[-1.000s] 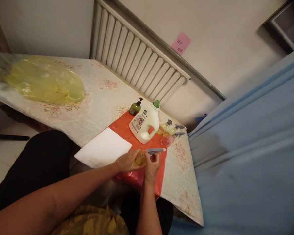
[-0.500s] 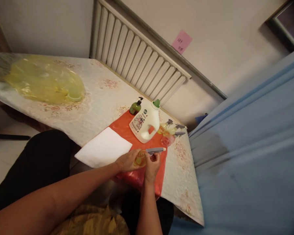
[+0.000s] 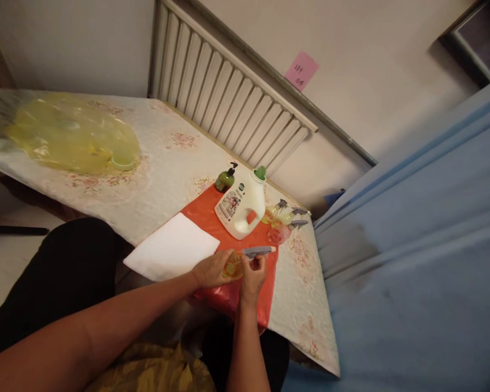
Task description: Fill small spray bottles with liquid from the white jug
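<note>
A clear, yellow-patterned spray bottle [image 3: 232,267] with a grey trigger head [image 3: 258,251] is between my hands, above a red plastic sheet [image 3: 265,305]. My left hand [image 3: 212,269] is wrapped round the bottle's body. At its neck, just under the trigger head, the fingers of my right hand [image 3: 253,274] are pinched. Beyond them a white detergent jug [image 3: 245,209] stands upright with a green cap [image 3: 260,173] at its mouth. White paper [image 3: 173,245] lies left of my hands, partly on the red sheet.
A green pump bottle [image 3: 225,181] stands left of the jug. Several more spray bottles [image 3: 278,233] are grouped to the right. A yellow plastic bag [image 3: 73,133] lies at the table's left. A radiator [image 3: 228,92] runs behind the table [image 3: 159,147]; a blue curtain [image 3: 412,245] hangs right.
Both hands keep the same hold on the spray bottle. The view has shifted very slightly; nothing else has visibly moved.
</note>
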`<state>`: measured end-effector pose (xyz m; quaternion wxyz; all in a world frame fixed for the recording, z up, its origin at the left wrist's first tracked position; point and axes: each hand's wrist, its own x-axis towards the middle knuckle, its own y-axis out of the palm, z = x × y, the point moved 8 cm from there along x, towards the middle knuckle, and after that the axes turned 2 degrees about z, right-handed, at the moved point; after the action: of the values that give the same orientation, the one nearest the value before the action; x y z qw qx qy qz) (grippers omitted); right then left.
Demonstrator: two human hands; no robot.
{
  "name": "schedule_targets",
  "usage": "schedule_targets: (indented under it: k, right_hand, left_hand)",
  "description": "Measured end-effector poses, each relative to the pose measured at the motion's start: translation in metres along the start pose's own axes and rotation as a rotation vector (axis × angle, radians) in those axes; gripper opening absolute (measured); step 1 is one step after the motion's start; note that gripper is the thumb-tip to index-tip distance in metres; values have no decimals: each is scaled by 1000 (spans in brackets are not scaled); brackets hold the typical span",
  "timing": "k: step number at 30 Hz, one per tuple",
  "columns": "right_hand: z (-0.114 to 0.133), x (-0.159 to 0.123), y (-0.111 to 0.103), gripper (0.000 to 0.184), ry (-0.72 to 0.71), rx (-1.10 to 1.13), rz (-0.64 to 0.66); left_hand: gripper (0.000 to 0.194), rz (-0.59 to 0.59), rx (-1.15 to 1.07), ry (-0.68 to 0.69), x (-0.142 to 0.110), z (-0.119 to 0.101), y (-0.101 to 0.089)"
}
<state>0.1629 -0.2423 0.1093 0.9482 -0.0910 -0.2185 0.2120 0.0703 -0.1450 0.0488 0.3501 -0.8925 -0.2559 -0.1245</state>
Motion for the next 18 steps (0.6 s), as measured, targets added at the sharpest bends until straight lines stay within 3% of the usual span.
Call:
schedule_targets:
  k: [4,10,18]
  right_hand:
    - [3,-3,1,29,-12,-2,-20]
    - [12,-2,-2,27,-60,-19,108]
    - [7,-4,1,20,-48,-11,-43]
  left_hand:
    - [74,-22,5,12,0,-1,-2]
    - [72,-19,6,8,0,-3,-3]
    - [70,2,-7,16,1,1,0]
